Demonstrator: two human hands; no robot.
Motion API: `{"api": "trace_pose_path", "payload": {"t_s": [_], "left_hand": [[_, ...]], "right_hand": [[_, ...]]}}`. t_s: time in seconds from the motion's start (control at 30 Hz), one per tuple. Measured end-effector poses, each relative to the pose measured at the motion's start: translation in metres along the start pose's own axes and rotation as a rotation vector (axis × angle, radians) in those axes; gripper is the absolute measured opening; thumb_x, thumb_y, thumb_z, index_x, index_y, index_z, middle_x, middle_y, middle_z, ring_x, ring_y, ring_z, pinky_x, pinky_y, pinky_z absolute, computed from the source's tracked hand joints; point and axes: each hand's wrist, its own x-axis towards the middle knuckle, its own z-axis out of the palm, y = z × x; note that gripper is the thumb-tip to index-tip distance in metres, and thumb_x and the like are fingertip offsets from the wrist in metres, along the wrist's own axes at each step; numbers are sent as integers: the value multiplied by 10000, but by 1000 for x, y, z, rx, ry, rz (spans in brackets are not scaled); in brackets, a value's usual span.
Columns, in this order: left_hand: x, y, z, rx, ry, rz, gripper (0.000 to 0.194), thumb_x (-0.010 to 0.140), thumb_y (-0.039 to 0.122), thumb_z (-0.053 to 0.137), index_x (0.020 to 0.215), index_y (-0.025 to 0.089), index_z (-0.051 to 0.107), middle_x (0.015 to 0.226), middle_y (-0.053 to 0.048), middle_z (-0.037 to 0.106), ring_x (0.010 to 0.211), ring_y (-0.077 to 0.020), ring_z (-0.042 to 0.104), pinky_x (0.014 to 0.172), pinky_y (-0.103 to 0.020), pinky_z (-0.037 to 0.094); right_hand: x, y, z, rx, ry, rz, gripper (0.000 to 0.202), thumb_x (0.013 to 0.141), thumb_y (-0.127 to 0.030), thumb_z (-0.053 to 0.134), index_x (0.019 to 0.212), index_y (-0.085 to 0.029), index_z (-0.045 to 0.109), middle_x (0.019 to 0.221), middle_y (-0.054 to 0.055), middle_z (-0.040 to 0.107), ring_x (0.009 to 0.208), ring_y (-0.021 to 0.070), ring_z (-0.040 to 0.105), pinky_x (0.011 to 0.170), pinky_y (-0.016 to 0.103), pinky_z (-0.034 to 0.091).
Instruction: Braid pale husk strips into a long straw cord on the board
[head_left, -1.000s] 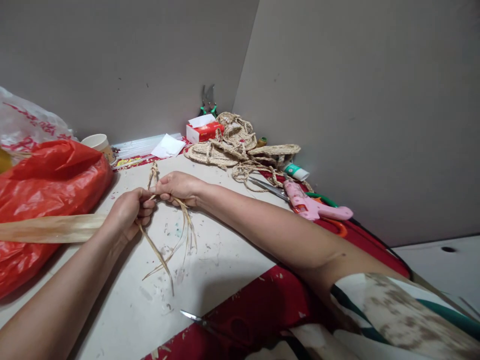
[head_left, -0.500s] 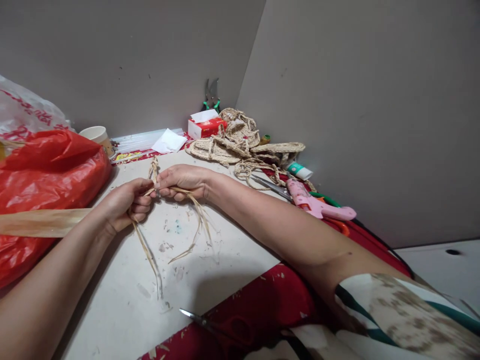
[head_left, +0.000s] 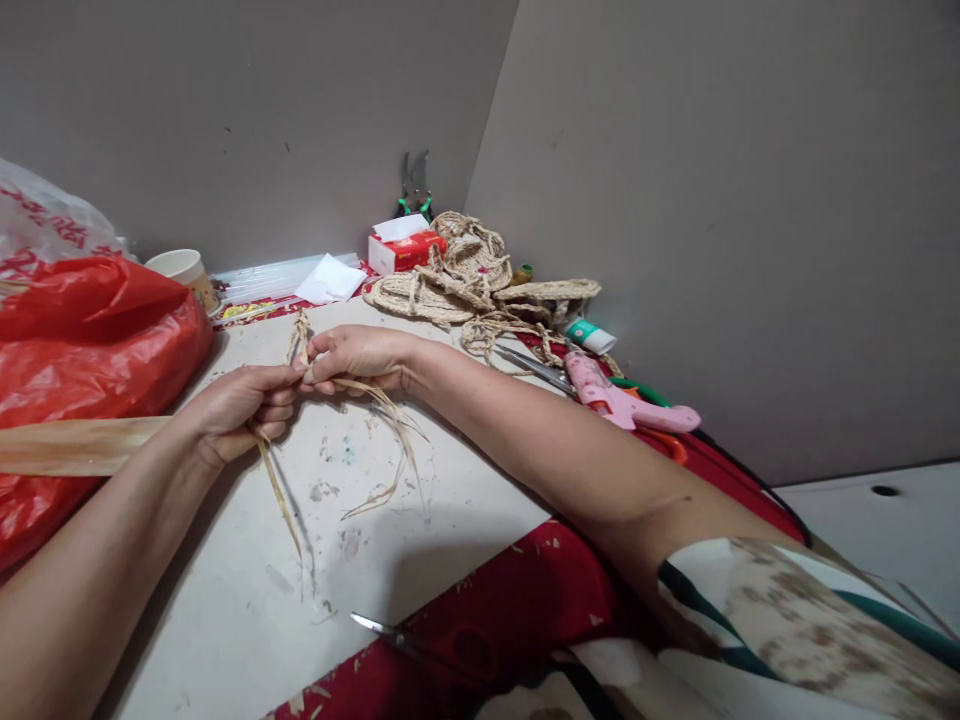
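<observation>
1. Grey wall (head_left: 225, 100) panels meet in a corner behind the pale desk (head_left: 202, 620); fibre scraps and marks dot its surface.

2. Fibre plait (head_left: 300, 335) lies near the middle of the desk's far part, its lower end at my fingertips. Left hand (head_left: 236, 410): grip narrow, holding left strands (head_left: 281, 492) that trail below it. Right hand (head_left: 360, 358): fingers pinched at the plait's base, right strands (head_left: 405, 430) hanging beneath. Exact crossing hidden between the fingers.

3. Main worry, I judge: if either pinch eases, the last crossing could slacken and the strands mix.

4. Uneven pull between my hands could leave the plait lopsided. Thin, dry-looking fibres may split if I tug sharply.

5. The right strands fan out and curl; they could tangle with each other or get trapped in the wrong turn.

6. Scissors (head_left: 375, 627) sit at the near side, blades over the desk, handles on the red cloth (head_left: 532, 585). A low sweep of either forearm might knock them.

7. A broad pale strip (head_left: 82, 445) runs across the red bag (head_left: 97, 350) to my left forearm; drawing that arm back could drag it. Contact there: cannot tell.
</observation>
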Motion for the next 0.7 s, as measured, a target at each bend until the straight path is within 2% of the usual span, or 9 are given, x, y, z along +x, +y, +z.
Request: {"api": "trace_pose_path", "payload": {"t_s": [0.2,0.4,0.53,0.63,0.7], "left_hand": [[1,-1,5,33,26,27,146,758,147,616,625,88,627,448,96,250,320,-16,206,272,-115,206],[1,-4,9,63,107,88,236,688,109,636,490,141,512,402,82,287,294,-16,221,273,-129,204],[0,-6,11,73,130,117,276,681,113,631,463,157,467,396,83,283,293,-17,227,283,-136,203],[0,-5,12,84,137,125,208,675,138,650,505,143,530,402,89,282,294,-18,224,286,-142,200],[-1,-5,12,97,140,129,136,673,152,658,560,125,588,402,94,280,294,-18,215,288,-142,190]], "right_hand": [[1,3,-4,-125,14,-45,147,771,-5,538,748,-142,491,420,-50,523,371,67,440,368,135,294],[-4,-2,-5,-319,58,-19,142,759,-30,571,720,-149,503,427,-59,524,347,60,390,349,159,263],[-5,-5,-11,-336,7,-1,93,790,-103,607,739,-134,536,497,-35,580,369,41,363,358,156,240],[-7,-8,-19,-360,-44,-16,127,792,-215,654,754,-112,591,577,-7,621,384,25,306,355,163,181],[-9,-11,-24,-406,-26,-30,155,788,-252,664,753,-105,627,603,-1,627,392,25,296,366,175,181]]}}
